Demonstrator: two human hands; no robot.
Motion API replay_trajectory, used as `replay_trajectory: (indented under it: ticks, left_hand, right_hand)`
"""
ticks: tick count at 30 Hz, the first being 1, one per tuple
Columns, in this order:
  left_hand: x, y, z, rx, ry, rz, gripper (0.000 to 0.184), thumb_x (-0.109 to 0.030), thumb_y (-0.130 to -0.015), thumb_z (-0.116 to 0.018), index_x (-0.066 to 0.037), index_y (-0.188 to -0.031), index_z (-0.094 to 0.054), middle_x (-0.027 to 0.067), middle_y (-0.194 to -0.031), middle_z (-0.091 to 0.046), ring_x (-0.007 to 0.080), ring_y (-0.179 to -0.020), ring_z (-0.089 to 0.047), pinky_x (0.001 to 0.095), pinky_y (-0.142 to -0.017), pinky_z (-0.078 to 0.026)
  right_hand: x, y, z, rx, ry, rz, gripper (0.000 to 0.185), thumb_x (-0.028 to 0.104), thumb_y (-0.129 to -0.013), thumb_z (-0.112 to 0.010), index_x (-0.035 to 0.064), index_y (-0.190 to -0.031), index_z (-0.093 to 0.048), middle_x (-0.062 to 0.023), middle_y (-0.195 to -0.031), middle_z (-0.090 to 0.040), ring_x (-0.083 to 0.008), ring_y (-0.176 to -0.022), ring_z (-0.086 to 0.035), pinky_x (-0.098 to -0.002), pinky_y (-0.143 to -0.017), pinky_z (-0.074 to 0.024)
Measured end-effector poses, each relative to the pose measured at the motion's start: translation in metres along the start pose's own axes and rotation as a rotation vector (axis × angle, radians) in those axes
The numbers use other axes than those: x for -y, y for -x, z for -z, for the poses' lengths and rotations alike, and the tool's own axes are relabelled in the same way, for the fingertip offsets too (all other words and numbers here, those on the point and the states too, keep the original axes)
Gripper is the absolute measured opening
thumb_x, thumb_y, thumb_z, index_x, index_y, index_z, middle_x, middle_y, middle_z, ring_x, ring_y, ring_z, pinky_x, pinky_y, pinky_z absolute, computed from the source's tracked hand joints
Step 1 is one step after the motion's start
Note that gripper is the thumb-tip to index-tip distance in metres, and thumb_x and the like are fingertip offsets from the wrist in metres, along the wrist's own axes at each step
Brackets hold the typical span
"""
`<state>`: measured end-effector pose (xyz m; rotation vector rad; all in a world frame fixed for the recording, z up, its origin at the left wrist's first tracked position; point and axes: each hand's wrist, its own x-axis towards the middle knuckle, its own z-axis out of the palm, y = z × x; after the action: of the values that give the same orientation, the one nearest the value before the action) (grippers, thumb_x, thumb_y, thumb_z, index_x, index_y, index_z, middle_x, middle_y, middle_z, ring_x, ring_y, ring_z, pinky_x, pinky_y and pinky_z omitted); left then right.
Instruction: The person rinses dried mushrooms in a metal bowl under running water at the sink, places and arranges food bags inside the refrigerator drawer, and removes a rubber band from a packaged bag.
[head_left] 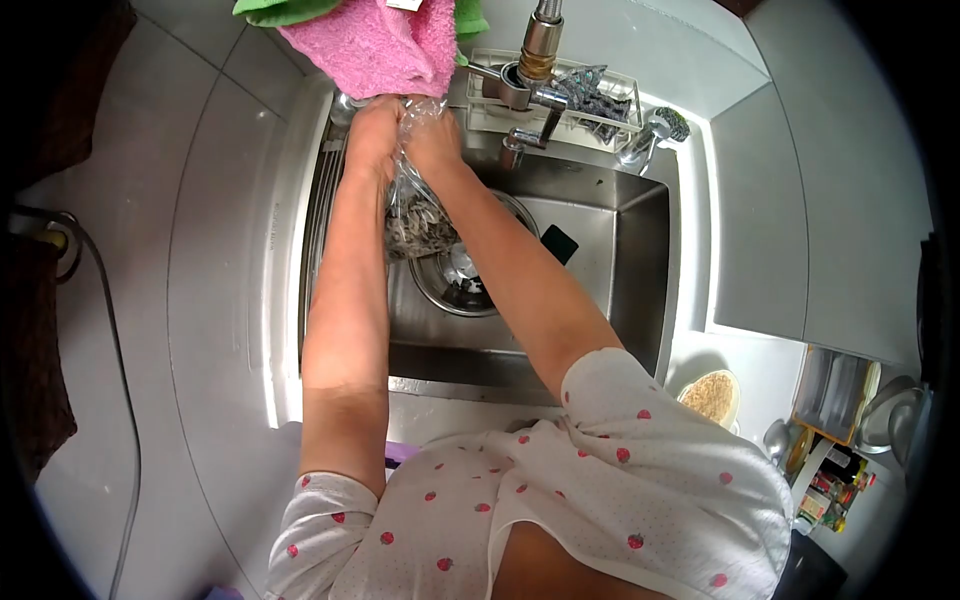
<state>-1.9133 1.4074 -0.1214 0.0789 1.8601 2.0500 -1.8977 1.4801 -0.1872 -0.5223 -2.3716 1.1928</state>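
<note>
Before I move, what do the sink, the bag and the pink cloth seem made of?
Sink: probably brushed stainless steel, grey with soft reflections.
Bag: thin clear plastic, wrinkled and glinting.
Pink cloth: likely terry cotton or microfibre, matte, fuzzy pile.

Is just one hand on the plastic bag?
No, the left hand and right hand both hold the gathered top of the plastic bag over the sink.

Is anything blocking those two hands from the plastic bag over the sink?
Nothing visible: the left hand and right hand both hold the plastic bag near its top. The pink cloth is just beyond them, not in between.
</note>
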Motion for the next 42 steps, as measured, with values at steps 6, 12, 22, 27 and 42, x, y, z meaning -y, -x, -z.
replay_trajectory:
  ticks: [6, 12, 22, 27, 42]
  left_hand:
    - [0.003, -0.002, 0.000, 0.006, 0.030, 0.018, 0.009, -0.005, -0.070, -0.046, -0.006, -0.063, -0.052, 0.0004, -0.056, -0.042, 0.0100, -0.040, -0.032, 0.0256, -0.035, -0.021]
    - [0.008, -0.011, 0.001, 0.010, 0.055, 0.070, 0.007, -0.004, -0.071, -0.047, -0.007, -0.066, -0.051, 0.0010, -0.058, -0.043, 0.0106, -0.042, -0.036, 0.0251, -0.036, -0.024]
    - [0.001, 0.011, -0.001, 0.112, -0.013, 0.041, 0.047, -0.003, -0.071, -0.046, 0.003, -0.118, -0.049, 0.0037, -0.069, -0.053, 0.0094, -0.048, -0.041, 0.0239, -0.039, -0.028]
    - [-0.004, 0.019, -0.006, 0.074, 0.029, 0.047, 0.051, -0.002, -0.070, -0.047, 0.003, -0.121, -0.047, 0.0044, -0.071, -0.054, 0.0088, -0.049, -0.042, 0.0229, -0.039, -0.028]
    - [-0.003, 0.014, -0.010, 0.046, 0.020, 0.055, 0.040, -0.006, -0.072, -0.044, -0.005, -0.110, -0.057, 0.0001, -0.062, -0.050, 0.0090, -0.042, -0.037, 0.0225, -0.036, -0.025]
  right_hand:
    - [-0.012, -0.007, -0.009, -0.040, -0.112, 0.028, 0.045, 0.022, -0.084, -0.043, 0.0002, -0.124, -0.041, -0.0288, -0.111, -0.051, -0.0420, -0.104, -0.048, -0.0445, -0.089, -0.0382]
    - [0.011, 0.002, 0.021, 0.033, -0.050, 0.101, 0.045, 0.020, -0.081, -0.050, 0.0031, -0.122, -0.045, -0.0252, -0.117, -0.048, -0.0394, -0.104, -0.049, -0.0422, -0.087, -0.0409]
    - [0.009, 0.016, 0.019, -0.093, -0.075, 0.184, 0.042, 0.021, -0.079, -0.055, 0.0094, -0.119, -0.049, -0.0232, -0.123, -0.043, -0.0397, -0.105, -0.049, -0.0398, -0.089, -0.0411]
    - [0.003, 0.011, 0.008, -0.131, -0.142, 0.115, 0.038, 0.016, -0.079, -0.052, 0.0105, -0.117, -0.051, -0.0238, -0.123, -0.043, -0.0399, -0.107, -0.048, -0.0414, -0.091, -0.0399]
    - [0.005, 0.011, 0.010, -0.187, -0.080, 0.186, 0.030, 0.014, -0.080, -0.050, -0.0006, -0.106, -0.055, -0.0282, -0.116, -0.047, -0.0414, -0.101, -0.051, -0.0411, -0.087, -0.0420]
